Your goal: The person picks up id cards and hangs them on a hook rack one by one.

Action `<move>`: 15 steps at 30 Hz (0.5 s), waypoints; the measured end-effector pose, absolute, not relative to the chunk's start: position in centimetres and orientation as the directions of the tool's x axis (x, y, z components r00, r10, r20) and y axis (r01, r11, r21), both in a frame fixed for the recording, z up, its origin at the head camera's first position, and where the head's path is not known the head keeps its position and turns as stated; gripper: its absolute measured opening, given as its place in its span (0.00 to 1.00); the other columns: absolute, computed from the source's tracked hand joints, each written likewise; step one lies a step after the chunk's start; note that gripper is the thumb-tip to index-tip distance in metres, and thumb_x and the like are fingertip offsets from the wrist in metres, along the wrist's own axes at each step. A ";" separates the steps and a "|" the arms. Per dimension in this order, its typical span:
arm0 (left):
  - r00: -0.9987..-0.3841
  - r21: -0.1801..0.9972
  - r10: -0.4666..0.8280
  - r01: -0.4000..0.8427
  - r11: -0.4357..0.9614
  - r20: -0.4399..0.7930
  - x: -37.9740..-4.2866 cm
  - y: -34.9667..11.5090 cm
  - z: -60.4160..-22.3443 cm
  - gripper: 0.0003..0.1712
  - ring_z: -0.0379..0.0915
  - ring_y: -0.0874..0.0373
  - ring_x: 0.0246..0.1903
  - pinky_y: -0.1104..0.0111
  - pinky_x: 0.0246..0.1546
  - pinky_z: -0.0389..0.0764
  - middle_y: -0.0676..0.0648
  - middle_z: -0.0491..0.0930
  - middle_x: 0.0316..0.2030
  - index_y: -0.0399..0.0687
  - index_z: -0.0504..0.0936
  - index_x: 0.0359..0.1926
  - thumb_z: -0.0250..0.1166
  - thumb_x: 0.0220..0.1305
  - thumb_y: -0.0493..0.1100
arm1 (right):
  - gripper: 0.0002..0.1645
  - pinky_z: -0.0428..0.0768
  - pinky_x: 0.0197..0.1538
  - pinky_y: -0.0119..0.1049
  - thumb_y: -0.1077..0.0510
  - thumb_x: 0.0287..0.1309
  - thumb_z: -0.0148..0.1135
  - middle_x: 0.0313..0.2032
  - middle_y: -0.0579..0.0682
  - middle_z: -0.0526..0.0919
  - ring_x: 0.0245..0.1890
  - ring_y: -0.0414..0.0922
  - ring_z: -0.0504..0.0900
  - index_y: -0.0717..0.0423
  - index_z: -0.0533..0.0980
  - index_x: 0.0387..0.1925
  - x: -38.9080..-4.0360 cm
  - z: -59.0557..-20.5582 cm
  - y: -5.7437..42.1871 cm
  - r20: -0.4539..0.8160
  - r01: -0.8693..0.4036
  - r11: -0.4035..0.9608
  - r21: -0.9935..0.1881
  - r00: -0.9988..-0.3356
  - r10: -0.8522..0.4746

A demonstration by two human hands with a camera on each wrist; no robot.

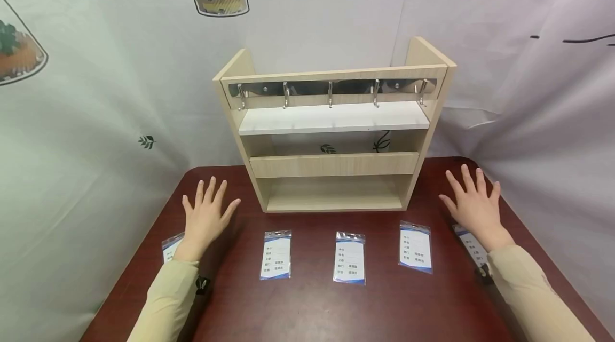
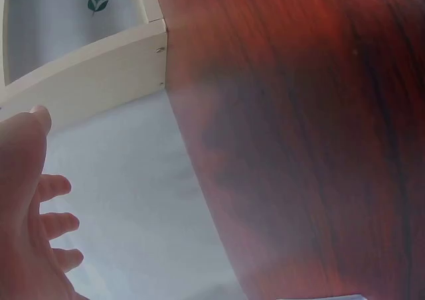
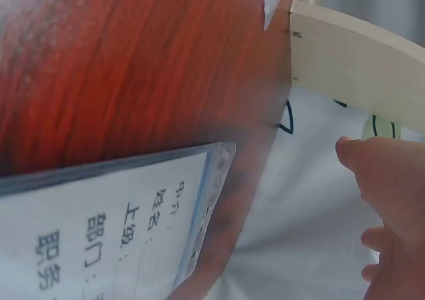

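Note:
My left hand is held over the left side of the table with its fingers spread and nothing in it. Below its wrist, a badge card in a clear sleeve is partly hidden. On the right, my right hand also has its fingers spread and holds nothing. Partly covered by that arm lies another badge card, seen close up in the right wrist view. Between the hands, three more badge cards lie in a row: one at left, one in the middle, one at right.
A light wooden shelf rack stands at the back of the dark red table. Across its top runs a metal strip with several hooks. White printed cloth hangs behind and at both sides.

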State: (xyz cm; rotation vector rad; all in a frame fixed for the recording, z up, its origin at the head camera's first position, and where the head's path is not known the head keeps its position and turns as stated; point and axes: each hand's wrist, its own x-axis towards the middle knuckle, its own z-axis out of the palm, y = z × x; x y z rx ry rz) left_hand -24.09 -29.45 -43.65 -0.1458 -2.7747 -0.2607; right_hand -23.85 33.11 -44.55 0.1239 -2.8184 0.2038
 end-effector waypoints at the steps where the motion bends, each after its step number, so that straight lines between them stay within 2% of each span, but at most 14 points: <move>1: -0.935 0.168 0.066 0.132 0.977 0.350 -24.1 -29.5 -43.6 0.43 0.36 0.34 0.76 0.28 0.65 0.35 0.33 0.53 0.76 0.45 0.60 0.76 0.50 0.73 0.68 | 0.41 0.37 0.65 0.78 0.44 0.70 0.58 0.76 0.70 0.46 0.74 0.72 0.39 0.57 0.56 0.75 -23.8 -44.5 33.2 0.311 -0.106 0.985 -0.136 -0.949 -0.059; 15: -0.948 0.304 0.015 0.117 0.946 0.319 -23.3 -30.9 -42.4 0.43 0.37 0.32 0.75 0.25 0.63 0.40 0.30 0.53 0.75 0.44 0.57 0.78 0.51 0.74 0.66 | 0.46 0.39 0.61 0.81 0.37 0.75 0.46 0.75 0.74 0.40 0.74 0.74 0.33 0.55 0.43 0.80 -23.2 -43.9 35.0 0.230 -0.104 0.908 -0.407 -0.973 -0.008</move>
